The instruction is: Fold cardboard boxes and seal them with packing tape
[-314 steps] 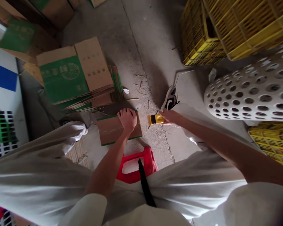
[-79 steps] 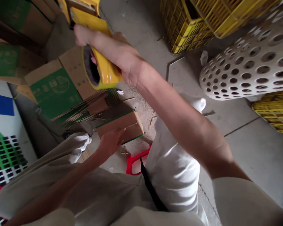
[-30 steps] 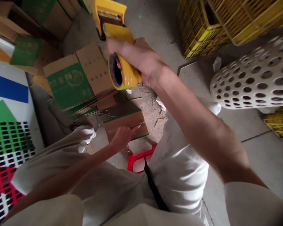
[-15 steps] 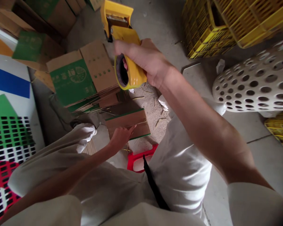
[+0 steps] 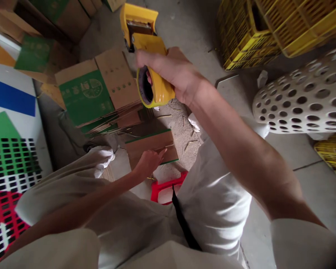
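Observation:
My right hand [image 5: 175,69] is raised, its fingers wrapped round a yellow tape dispenser [image 5: 161,91] with a roll of tape on it. The dispenser's head points away from me, above and beyond a small cardboard box [image 5: 136,147] with green edges. The box lies between my knees, its flaps meeting at a seam along the top. My left hand [image 5: 149,162] rests on it, index finger stretched along the seam; its other fingers are partly hidden.
Flattened green-and-brown cartons [image 5: 85,93] lie stacked beyond the box. Yellow crates [image 5: 240,41] and a white perforated plastic piece [image 5: 299,101] stand on the right. A red plastic frame [image 5: 168,183] is between my legs. Coloured panels [image 5: 11,97] line the left side.
My left hand has slid slightly to the right along the box's seam. The tape dispenser in my right hand has dipped very slightly; the box has stayed in place.

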`<control>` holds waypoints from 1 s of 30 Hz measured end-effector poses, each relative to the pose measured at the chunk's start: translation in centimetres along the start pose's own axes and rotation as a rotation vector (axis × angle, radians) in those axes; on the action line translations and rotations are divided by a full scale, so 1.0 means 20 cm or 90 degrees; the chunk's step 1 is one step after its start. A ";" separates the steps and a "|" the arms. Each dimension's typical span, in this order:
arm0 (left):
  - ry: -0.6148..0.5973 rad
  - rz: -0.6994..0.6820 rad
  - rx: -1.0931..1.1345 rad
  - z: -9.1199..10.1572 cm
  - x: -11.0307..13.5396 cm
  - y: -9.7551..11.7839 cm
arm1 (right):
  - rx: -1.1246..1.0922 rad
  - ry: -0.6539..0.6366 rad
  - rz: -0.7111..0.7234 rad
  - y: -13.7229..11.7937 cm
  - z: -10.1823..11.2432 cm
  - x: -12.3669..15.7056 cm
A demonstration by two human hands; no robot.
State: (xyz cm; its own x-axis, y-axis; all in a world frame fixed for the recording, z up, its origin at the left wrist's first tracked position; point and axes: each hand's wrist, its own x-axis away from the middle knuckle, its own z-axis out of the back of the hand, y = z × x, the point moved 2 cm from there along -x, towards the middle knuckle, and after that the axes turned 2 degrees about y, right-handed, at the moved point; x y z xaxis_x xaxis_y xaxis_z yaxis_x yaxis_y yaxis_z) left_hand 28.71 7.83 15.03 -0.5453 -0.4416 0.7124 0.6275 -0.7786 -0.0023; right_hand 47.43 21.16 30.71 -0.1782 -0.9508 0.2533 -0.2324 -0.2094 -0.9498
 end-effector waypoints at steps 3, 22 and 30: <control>-0.012 0.010 0.004 -0.01 0.01 -0.03 | 0.007 0.017 -0.003 -0.01 0.01 0.00; 0.004 0.021 0.026 -0.06 0.02 -0.05 | 0.045 0.006 -0.009 0.01 -0.02 -0.02; -0.006 0.040 0.023 -0.05 0.04 -0.08 | 0.036 0.015 -0.012 0.01 -0.01 -0.01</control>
State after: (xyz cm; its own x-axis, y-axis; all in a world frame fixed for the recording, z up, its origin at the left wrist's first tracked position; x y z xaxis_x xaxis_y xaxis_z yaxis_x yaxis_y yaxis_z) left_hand 26.75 8.32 14.89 -0.4982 -0.4850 0.7187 0.6803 -0.7326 -0.0228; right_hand 47.26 21.41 30.52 -0.1964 -0.9410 0.2755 -0.1811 -0.2413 -0.9534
